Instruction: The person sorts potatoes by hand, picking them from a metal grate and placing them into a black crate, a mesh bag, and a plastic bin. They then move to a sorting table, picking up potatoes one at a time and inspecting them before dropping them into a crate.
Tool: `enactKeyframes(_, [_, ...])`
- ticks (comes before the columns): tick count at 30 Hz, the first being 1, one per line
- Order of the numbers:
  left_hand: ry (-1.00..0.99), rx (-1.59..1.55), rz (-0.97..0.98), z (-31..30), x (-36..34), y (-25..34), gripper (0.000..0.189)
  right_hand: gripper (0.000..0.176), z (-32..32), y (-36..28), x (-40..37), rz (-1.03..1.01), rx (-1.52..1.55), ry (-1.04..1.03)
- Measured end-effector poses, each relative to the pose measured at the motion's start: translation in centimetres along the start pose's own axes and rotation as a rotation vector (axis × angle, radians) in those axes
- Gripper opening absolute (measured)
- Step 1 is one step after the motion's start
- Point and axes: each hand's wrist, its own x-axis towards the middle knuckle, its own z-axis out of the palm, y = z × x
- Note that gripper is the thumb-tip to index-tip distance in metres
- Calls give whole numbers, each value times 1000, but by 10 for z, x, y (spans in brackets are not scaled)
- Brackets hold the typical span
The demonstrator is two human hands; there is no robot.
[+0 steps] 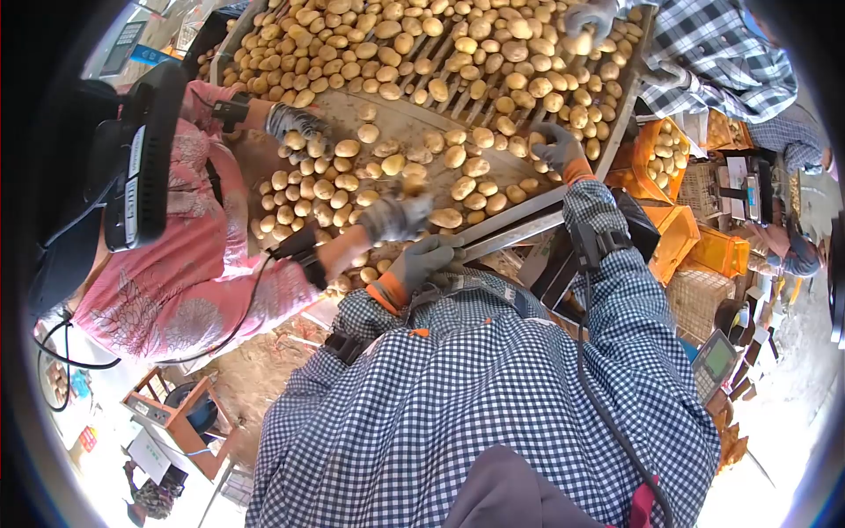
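Note:
My left hand, in a grey glove with an orange cuff, rests at the near metal edge of the sorting table, its fingers stretched out and holding nothing visible. Farther right, my right hand in a matching glove reaches over the table; thumb and fingers close around a potato at its left side. Loose potatoes lie in front of both hands. Beyond them, many more potatoes cover a slatted rack.
At left, a co-worker in pink has gloved hands among the potatoes, one blurred. Another in checked cloth works at the upper right. Orange crates, one holding potatoes, stand right of the table. A wooden frame stands lower left.

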Motion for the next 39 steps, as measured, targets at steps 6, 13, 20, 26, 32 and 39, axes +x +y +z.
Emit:
enactKeyframes(6, [74,4,41,21,23,-6,48,47,-30,29,-106,119,1448,-103])
enactKeyframes(13, [300,103,217,43,53,-3,39,47,-56,203,-205,403,1085,127])
enactKeyframes(20, [550,1101,715,56,85,9,32,39,-68,98,-183,41,-286,535])
enactKeyframes(26, [357,1575,770,55,123,7,35,42,-28,2,-83,-448,-739,133])
enactKeyframes(32, [541,1489,558,19,85,16,25,48,-11,-33,-41,-89,-1036,-134])
enactKeyframes(39, [746,1522,562,-28,34,-21,30,61,8,27,8,-109,-229,8])
